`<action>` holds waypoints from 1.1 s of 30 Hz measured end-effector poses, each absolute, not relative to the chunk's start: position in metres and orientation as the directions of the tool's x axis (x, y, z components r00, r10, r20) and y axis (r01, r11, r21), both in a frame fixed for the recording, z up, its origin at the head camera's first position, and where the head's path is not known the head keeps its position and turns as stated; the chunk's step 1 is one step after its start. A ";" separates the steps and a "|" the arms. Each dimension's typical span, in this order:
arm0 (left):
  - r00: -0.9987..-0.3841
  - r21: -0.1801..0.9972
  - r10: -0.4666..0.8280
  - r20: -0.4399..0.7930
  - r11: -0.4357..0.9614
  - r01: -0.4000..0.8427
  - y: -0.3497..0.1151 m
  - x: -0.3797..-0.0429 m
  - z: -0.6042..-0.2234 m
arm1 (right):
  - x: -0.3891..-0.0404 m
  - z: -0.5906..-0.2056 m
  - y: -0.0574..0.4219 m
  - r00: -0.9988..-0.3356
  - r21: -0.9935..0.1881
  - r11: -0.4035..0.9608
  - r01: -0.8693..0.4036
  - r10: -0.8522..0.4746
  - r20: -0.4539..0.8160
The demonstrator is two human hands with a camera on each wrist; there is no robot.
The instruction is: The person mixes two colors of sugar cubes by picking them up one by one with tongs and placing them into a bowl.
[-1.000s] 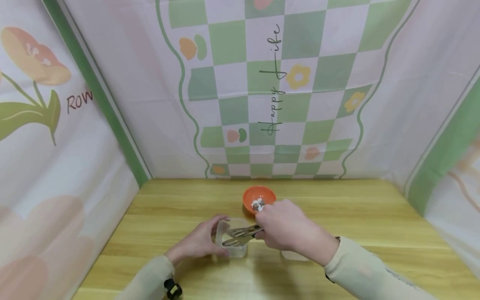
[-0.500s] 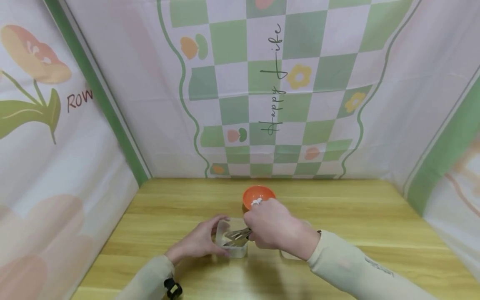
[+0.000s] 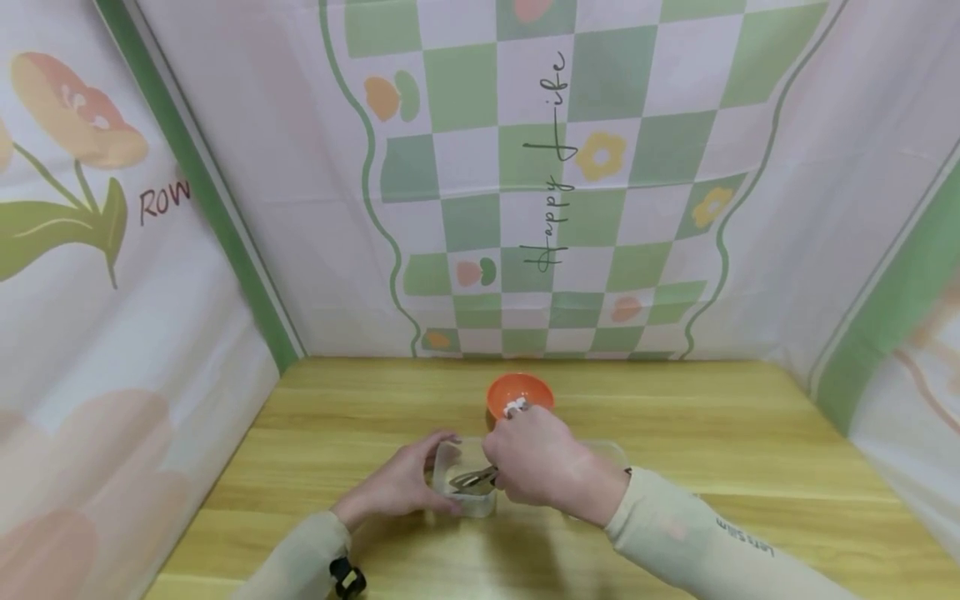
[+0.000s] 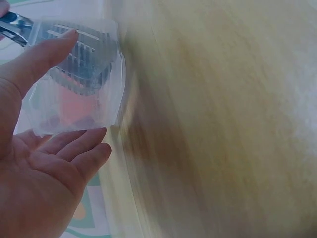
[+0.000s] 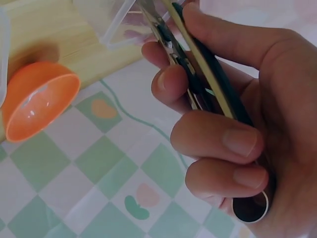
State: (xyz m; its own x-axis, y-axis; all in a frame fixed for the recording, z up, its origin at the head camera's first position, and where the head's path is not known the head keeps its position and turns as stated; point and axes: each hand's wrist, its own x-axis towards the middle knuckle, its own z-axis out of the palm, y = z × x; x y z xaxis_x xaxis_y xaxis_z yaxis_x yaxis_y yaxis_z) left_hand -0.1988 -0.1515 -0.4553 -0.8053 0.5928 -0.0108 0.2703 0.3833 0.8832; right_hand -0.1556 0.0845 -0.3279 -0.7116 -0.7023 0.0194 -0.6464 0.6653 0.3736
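My left hand (image 3: 397,479) holds a clear plastic container (image 3: 477,505) on the table, thumb on one side and fingers on the opposite side. In the left wrist view, the slotted head of metal tongs (image 4: 81,57) shows through the container's wall. My right hand (image 3: 546,458) grips the tongs' handles, fingers wrapped round them, with the tongs (image 5: 218,84) pointing down into the container. The tongs' arms lie close together. Whether anything is pinched between their tips I cannot tell.
Behind my right hand stands an orange bowl (image 3: 519,386) with small white pieces (image 3: 515,406) in it. A second clear container (image 3: 611,454) sits to the right, partly hidden by my right forearm. A patterned cloth (image 3: 525,208) hangs at the table's back edge.
My right hand has moved left and slightly down, taking the tongs further into the container. The tongs' heads, spread apart before, are now closer together. My left hand has stayed put.
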 end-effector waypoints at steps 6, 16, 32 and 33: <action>-0.805 0.879 0.592 -0.015 0.391 0.271 -0.151 -0.200 -0.455 | -0.152 -0.331 0.086 -0.685 0.370 0.651 -0.662 -0.727 0.053; -0.803 0.891 0.596 -0.011 0.371 0.263 -0.150 -0.198 -0.455 | -0.154 -0.336 0.094 -0.668 0.353 0.645 -0.678 -0.741 0.071; -0.807 0.897 0.590 -0.013 0.364 0.252 -0.149 -0.199 -0.457 | -0.155 -0.346 0.127 -0.711 0.052 0.721 -0.691 -0.691 0.127; -0.808 0.895 0.589 -0.011 0.367 0.255 -0.149 -0.199 -0.457 | -0.154 -0.346 0.129 -0.707 0.041 0.717 -0.696 -0.694 0.136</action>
State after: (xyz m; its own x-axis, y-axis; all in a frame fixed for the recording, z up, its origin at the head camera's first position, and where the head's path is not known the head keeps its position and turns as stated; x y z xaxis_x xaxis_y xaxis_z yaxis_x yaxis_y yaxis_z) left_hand -0.1993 -0.1486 -0.4571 -0.8080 0.5890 -0.0115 0.2546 0.3668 0.8948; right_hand -0.1543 0.1287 -0.3461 -0.7072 -0.6937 0.1363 -0.6956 0.7173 0.0414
